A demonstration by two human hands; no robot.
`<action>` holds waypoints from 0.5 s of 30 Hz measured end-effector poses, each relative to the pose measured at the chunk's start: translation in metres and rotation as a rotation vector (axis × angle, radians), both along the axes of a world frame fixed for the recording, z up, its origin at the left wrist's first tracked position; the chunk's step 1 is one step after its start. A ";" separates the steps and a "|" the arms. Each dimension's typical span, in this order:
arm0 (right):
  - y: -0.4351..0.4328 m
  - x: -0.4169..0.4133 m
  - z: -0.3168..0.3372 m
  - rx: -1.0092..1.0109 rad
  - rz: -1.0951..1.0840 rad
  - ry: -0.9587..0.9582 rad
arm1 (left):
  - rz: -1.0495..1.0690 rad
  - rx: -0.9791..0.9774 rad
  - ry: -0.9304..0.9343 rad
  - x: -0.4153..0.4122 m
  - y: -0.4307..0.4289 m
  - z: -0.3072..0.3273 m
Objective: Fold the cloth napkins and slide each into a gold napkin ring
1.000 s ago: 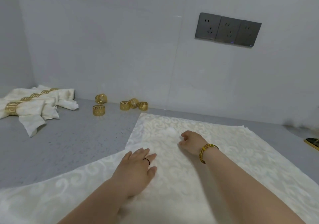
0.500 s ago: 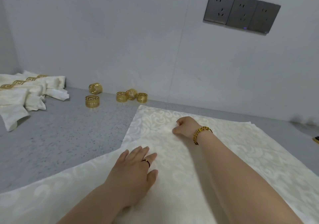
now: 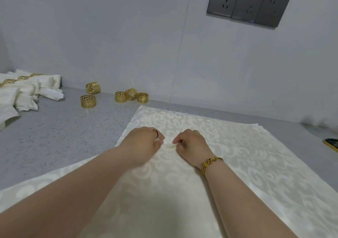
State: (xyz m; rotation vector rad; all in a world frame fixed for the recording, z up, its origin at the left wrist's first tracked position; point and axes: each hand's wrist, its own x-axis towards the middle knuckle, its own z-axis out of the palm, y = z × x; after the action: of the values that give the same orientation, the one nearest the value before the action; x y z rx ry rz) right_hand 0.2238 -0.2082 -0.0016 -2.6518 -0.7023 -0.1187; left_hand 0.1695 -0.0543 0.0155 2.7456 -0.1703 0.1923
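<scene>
A cream damask napkin [image 3: 237,146] lies spread flat on the grey counter [image 3: 60,133]. My left hand [image 3: 144,142] and my right hand [image 3: 192,144] meet over its middle, fingers curled, each pinching the same small raised tuft of cloth [image 3: 169,144]. Several loose gold napkin rings stand near the wall: one [image 3: 88,101], one behind it [image 3: 93,87], and a cluster of three [image 3: 131,95]. Finished napkins in gold rings [image 3: 22,89] are piled at the far left.
The wall rises close behind the counter, with a grey socket panel [image 3: 247,5] high on the right. A dark, yellow-edged object [image 3: 332,144] pokes in at the right edge. Bare counter lies between the napkin and the pile.
My left hand lifted off the cloth, where it lay flat, and moved forward to the middle. My right hand drew back slightly. Both now pinch the cloth's centre.
</scene>
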 end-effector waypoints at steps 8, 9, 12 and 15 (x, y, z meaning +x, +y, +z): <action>-0.004 0.008 0.004 -0.005 -0.003 0.077 | 0.062 0.033 0.179 0.057 0.001 -0.005; -0.003 0.008 0.003 0.003 -0.013 0.080 | 0.053 0.050 0.194 0.061 0.002 -0.003; -0.001 0.011 -0.001 -0.008 -0.036 0.042 | 0.023 0.058 0.215 0.065 0.003 0.002; -0.001 0.014 -0.003 0.020 -0.073 0.078 | -0.002 0.101 0.204 0.068 0.002 0.005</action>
State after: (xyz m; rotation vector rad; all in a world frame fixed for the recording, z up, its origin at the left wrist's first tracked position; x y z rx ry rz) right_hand 0.2373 -0.2096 -0.0043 -2.6480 -0.5761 -0.0425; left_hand 0.2375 -0.0525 0.0205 2.8429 -0.1302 -0.0998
